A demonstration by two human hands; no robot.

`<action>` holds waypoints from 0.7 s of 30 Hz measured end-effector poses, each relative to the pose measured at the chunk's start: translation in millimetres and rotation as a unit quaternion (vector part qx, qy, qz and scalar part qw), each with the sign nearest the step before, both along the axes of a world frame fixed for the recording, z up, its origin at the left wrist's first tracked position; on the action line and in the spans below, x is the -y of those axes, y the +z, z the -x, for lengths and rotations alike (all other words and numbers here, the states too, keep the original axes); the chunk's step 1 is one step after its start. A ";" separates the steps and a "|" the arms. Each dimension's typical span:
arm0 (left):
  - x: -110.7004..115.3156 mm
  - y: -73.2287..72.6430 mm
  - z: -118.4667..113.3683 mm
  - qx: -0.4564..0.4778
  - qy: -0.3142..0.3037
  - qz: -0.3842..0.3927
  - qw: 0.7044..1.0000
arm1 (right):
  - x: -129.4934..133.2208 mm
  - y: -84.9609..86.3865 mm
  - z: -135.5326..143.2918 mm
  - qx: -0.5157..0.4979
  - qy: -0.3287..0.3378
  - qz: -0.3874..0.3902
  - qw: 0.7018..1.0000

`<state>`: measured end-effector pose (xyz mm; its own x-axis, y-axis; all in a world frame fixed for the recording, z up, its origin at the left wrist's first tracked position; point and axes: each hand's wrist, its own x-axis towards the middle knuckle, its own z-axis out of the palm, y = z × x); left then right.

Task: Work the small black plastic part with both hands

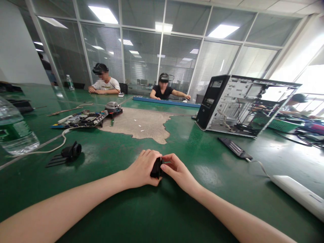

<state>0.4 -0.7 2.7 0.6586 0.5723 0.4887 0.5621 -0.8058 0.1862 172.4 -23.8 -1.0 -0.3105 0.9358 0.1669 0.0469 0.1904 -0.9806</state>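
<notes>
A small black block-like part (156,168) is held just above or on the green table, close in front of me; its exact kind cannot be told. My left hand (142,168) wraps round it from the left, fingers over the top and thumb below. From the right, my right hand (180,172) pinches the part's right edge between thumb and fingertips. Much of the part's left side is hidden by my left hand. Off to the left lies a black head strap or mount with a round knob (72,151) and flat prongs, apart from both hands.
An opened computer case (227,104) stands at right. A circuit board (83,118) and a cooler with a fan (113,107) lie at left, near a water bottle (17,131). A white power bank (298,192) is cabled to a dark slotted device (234,147). Several people sit around the table.
</notes>
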 end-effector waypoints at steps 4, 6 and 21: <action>0.3 1.1 0.0 -0.007 0.001 0.000 1.000 | 3.3 2.4 -1.9 0.012 0.031 0.003 0.999; 0.3 0.9 0.0 -0.008 0.002 0.003 1.000 | 5.6 3.2 -1.8 -0.007 0.046 -0.008 0.999; 0.7 1.3 -0.5 0.001 0.010 0.025 1.000 | 12.6 2.5 3.6 -0.004 -0.025 -0.036 0.999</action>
